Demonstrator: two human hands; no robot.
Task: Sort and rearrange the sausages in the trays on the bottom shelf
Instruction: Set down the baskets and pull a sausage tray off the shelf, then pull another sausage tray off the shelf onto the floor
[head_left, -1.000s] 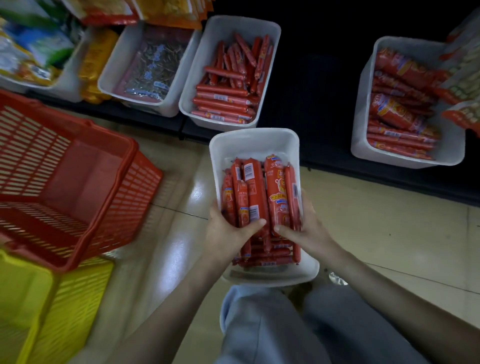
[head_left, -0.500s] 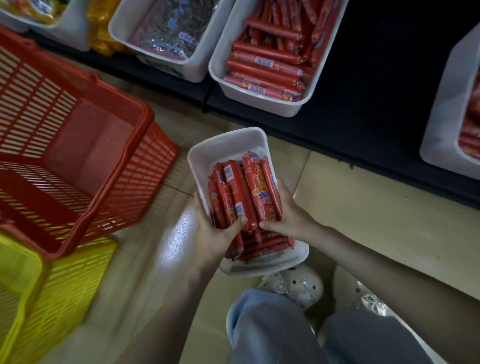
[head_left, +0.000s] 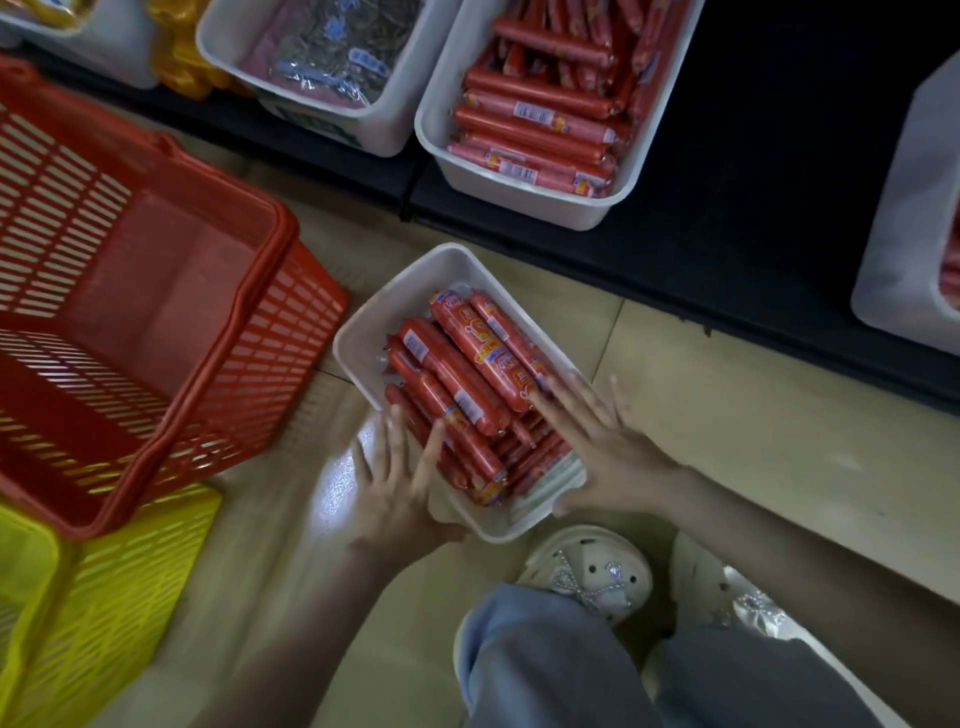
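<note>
White rectangular plastic tray (head_left: 363, 332) sits on the beige floor (head_left: 701, 415) at frame centre, holding piled red film-wrapped sausages (head_left: 467, 374). Left hand (head_left: 395, 493) at the pile's lower-left and right hand (head_left: 608, 452) at its right: fingers straight, spread, gripping nothing. Judgement: press inward evenly and keep the top layer parallel so none rolls over the rim.

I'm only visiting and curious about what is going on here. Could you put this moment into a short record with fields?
Place: floor before the dark bottom shelf
Front tray: white, holds a pile of red sausages
Left hand: fingers spread straight, at the pile's left side
Right hand: fingers straight, laid on the pile's right side
Shelf tray: more red sausages, some crosswise
Nearby, on the person's left: red basket, yellow basket
</note>
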